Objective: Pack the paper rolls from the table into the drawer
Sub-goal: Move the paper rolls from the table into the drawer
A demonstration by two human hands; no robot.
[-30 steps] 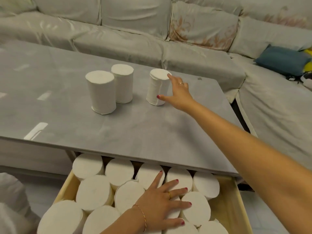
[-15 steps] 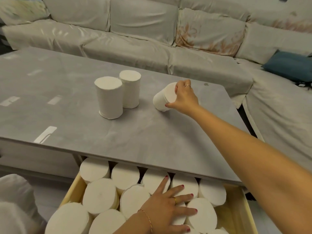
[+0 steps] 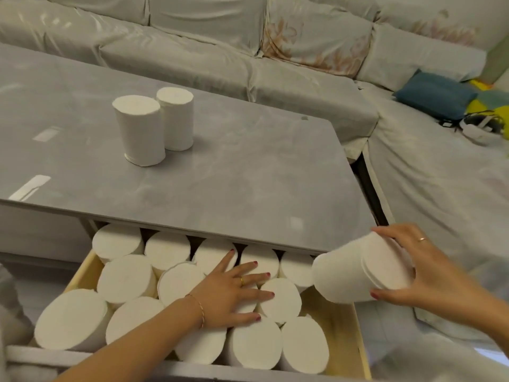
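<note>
My right hand [image 3: 429,274] grips a white paper roll [image 3: 355,271], tilted on its side, above the right end of the open wooden drawer [image 3: 355,332]. The drawer holds several white rolls [image 3: 126,279] standing on end. Spread flat, my left hand [image 3: 234,290] presses on the tops of the rolls in the drawer's middle. Two more rolls stand upright and touching on the grey table [image 3: 248,175]: a nearer one [image 3: 139,130] and a farther one [image 3: 176,118].
A light sofa [image 3: 220,59] wraps around the table's far and right sides. On it lie a blue cushion [image 3: 435,95] and a white headset [image 3: 479,126]. A narrow gap shows between the drawer's right wall and the packed rolls.
My right hand lifted the third roll off the table and carried it down and toward me to the drawer's right end. My left hand stayed on the packed rolls.
</note>
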